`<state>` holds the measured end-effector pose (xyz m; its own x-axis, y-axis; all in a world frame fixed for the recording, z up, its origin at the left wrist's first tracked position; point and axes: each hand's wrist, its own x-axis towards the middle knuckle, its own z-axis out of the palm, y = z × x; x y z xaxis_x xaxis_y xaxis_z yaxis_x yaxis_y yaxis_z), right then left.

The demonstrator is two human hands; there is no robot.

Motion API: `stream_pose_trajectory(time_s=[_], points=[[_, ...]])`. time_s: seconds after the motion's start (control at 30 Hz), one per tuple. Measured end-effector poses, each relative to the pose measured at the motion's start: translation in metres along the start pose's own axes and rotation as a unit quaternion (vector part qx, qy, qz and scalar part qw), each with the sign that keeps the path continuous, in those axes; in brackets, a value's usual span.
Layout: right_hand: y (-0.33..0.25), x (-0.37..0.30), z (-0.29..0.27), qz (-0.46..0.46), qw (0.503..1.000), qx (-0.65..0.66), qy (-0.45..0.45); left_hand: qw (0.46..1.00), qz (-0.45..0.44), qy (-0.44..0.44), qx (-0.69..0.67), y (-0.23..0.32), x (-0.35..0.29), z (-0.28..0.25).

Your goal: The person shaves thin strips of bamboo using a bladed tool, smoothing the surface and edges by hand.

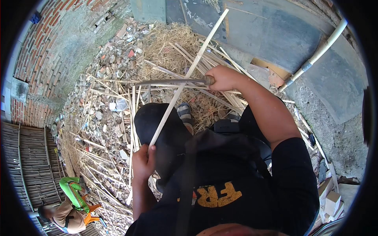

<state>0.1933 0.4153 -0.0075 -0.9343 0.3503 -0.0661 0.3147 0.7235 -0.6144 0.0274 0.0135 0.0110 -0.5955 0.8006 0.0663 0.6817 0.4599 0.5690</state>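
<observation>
My left hand (143, 160) grips the near end of a long pale bamboo strip (188, 74) that slants up and away to the right. My right hand (222, 78) is closed on the handle of a long grey blade (169, 82), held level and pointing left. The blade crosses the strip near its middle. Below them are my knee in dark trousers and a sandalled foot (185, 112).
A heap of cut bamboo strips (220, 63), straw and rubble covers the ground ahead. Brick wall (43, 51) at left, concrete slab and a white pipe (315, 57) at right. Another person (73, 204) crouches at lower left beside woven bamboo panels (27, 165).
</observation>
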Motion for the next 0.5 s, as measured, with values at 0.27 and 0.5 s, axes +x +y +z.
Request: stream_pose_trajectory(time_s=[0.27, 0.5], points=[[0.008, -0.004, 0.0, 0.006, 0.999, -0.02, 0.049, 1.0, 0.004, 0.002, 0.01, 0.0, 0.002, -0.002], [-0.01, -0.013, 0.001, -0.003, 0.998, -0.062, 0.03, 1.0, -0.004, -0.005, 0.009, 0.002, 0.003, -0.003]])
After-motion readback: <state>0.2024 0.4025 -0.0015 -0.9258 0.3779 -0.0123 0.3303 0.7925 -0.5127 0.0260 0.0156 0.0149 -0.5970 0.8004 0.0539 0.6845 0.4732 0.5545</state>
